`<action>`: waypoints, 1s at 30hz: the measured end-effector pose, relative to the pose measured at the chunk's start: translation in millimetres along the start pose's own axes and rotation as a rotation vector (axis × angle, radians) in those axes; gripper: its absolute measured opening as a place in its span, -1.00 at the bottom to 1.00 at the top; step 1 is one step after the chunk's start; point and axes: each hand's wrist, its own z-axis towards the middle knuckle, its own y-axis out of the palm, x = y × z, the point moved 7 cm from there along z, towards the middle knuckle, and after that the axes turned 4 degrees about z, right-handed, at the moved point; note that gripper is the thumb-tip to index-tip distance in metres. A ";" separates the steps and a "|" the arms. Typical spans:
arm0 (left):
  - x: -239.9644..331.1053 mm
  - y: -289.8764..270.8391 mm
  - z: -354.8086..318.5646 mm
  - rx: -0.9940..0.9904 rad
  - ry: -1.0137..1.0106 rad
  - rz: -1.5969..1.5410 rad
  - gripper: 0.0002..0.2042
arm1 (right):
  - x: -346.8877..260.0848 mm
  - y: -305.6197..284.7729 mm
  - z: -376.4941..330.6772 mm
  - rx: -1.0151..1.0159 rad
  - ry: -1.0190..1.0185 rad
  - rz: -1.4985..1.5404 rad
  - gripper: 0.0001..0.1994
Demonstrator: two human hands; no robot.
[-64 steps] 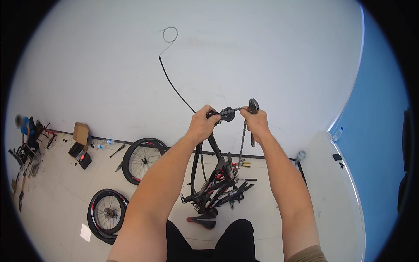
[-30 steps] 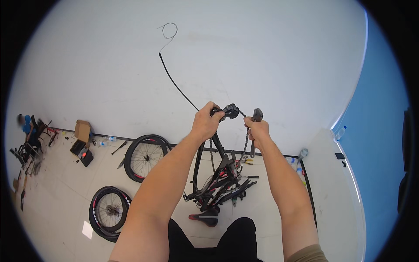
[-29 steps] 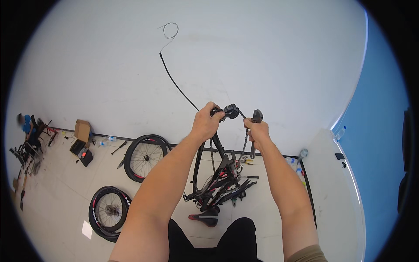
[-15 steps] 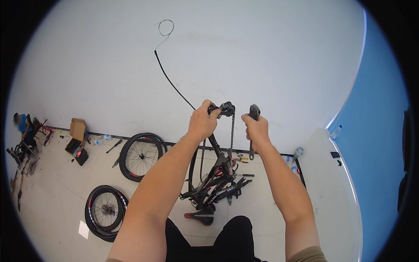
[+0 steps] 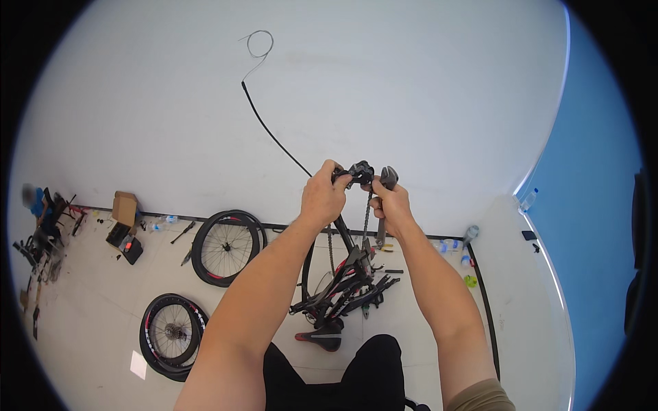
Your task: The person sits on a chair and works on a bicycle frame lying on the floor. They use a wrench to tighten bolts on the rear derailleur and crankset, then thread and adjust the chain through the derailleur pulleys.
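Over there the left hand (image 5: pixel 323 197) grips the black metal derailleur (image 5: pixel 360 171) at the black bicycle frame's (image 5: pixel 345 236) upper end; just beside, the right hand (image 5: pixel 394 203) clasps a grey metal wrench (image 5: pixel 388 177) near a dark hanging link chain (image 5: pixel 366 218), touching or not I can't tell

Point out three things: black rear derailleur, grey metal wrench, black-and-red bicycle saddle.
Black rear derailleur (image 5: pixel 361 172): head view, middle of its body.
Grey metal wrench (image 5: pixel 389 178): head view, on the wrench's upper end.
Black-and-red bicycle saddle (image 5: pixel 325 338): head view, middle of its top.
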 end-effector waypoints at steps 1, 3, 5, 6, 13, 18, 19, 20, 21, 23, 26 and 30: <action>-1.6 0.2 -1.0 0.007 -0.004 -0.004 -0.83 | 6.4 -1.9 -2.9 -0.016 0.009 0.058 -0.82; -0.5 -1.1 -1.5 0.019 -0.004 -0.014 -0.83 | 17.9 -7.4 -4.3 -0.017 0.001 0.087 -0.85; -0.6 -1.7 -1.8 0.000 -0.051 -0.032 -0.82 | 21.8 -13.1 -3.8 -0.010 -0.015 0.043 -0.86; 0.3 -1.9 -3.6 -0.008 -0.071 -0.045 -0.81 | 18.5 -15.0 -4.5 0.041 -0.030 0.021 -0.90; 8.2 -3.7 -5.8 -0.060 -0.097 -0.014 -0.83 | -2.7 -21.2 6.3 0.170 -0.135 -0.019 -0.93; 13.1 -3.7 -9.5 -0.037 -0.096 -0.042 -0.81 | -6.5 -19.8 10.9 0.120 -0.126 -0.009 -0.92; 13.5 -3.9 -10.3 -0.028 -0.091 -0.047 -0.80 | -7.7 -18.9 10.3 0.108 -0.121 -0.001 -0.92; 12.7 -3.7 -10.3 -0.009 -0.074 -0.050 -0.80 | -8.3 -18.6 9.9 0.103 -0.118 -0.002 -0.92; 12.3 -3.4 -9.9 0.013 -0.057 -0.054 -0.79 | -9.5 -18.6 9.8 0.095 -0.115 -0.005 -0.92; 8.9 -3.5 -9.0 0.030 -0.046 -0.062 -0.79 | -9.2 -16.6 8.7 0.082 -0.099 -0.052 -0.91; 8.6 -4.5 -7.4 0.003 -0.069 -0.066 -0.80 | -7.8 -14.0 10.1 0.081 -0.090 -0.151 -0.91; 18.0 -3.5 -9.9 -0.040 -0.105 -0.066 -0.82 | -8.2 -16.1 11.1 0.106 -0.098 -0.134 -0.91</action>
